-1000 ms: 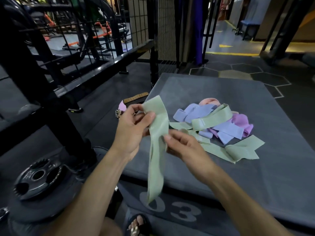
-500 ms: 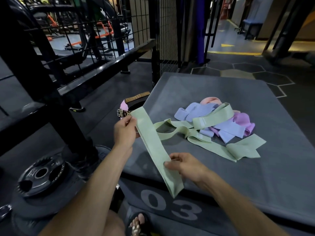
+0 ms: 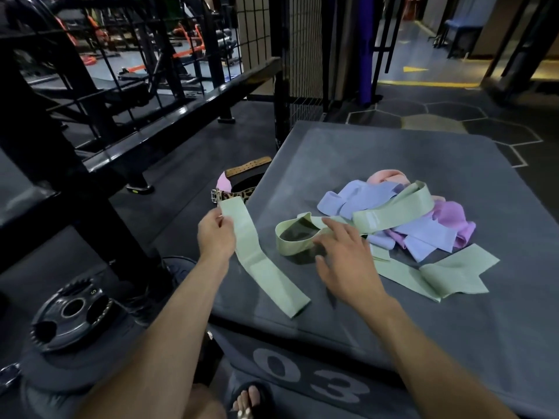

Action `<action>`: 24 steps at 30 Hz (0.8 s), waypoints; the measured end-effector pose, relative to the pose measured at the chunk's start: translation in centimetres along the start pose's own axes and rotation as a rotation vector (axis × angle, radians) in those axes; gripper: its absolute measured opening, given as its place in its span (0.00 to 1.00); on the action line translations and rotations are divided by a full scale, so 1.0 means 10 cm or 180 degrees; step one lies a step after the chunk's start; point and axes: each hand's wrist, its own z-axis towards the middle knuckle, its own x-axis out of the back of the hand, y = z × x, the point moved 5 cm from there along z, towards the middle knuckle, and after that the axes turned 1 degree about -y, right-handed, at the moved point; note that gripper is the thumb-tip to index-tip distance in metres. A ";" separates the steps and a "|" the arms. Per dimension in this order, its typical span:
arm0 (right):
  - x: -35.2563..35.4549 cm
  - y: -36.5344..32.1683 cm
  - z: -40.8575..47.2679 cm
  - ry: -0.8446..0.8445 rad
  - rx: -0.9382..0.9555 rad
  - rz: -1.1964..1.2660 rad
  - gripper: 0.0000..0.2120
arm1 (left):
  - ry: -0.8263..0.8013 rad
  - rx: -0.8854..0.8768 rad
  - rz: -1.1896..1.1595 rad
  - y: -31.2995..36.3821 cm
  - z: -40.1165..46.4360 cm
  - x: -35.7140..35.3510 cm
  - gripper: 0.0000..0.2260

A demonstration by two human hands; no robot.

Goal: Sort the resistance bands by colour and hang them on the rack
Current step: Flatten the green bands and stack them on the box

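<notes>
On the grey padded box (image 3: 393,322), pastel bands (image 3: 423,225) lie heaped beside black gym railings (image 3: 169,116).

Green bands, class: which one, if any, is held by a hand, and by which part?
The left hand pinches the flat green band at its far end. The right hand holds nothing.

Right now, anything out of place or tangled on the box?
Yes. The bands are unsorted: lilac, purple and pink bands are heaped with green loops woven through. The left hand holds only one green band apart. A leopard-print belt lies beside the box.
</notes>
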 end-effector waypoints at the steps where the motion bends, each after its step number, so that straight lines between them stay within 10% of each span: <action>1: -0.05 0.01 0.03 -0.0182 0.0038 -0.0278 0.14 | -0.0047 -0.0020 0.0015 -0.03 0.04 -0.02 0.14; 5: -0.30 0.03 0.10 -0.0975 0.0039 -0.0809 0.16 | -0.0232 0.0232 0.0028 -0.20 0.18 -0.16 0.13; 10: -0.06 0.10 0.20 0.0004 -0.0384 -0.0571 0.13 | -0.0206 0.0490 -0.0516 0.01 0.46 -0.38 0.13; 24: 0.06 -0.02 0.13 -0.0025 -0.0089 -0.0271 0.13 | -0.2035 -0.0439 0.3214 0.33 -0.03 -0.23 0.12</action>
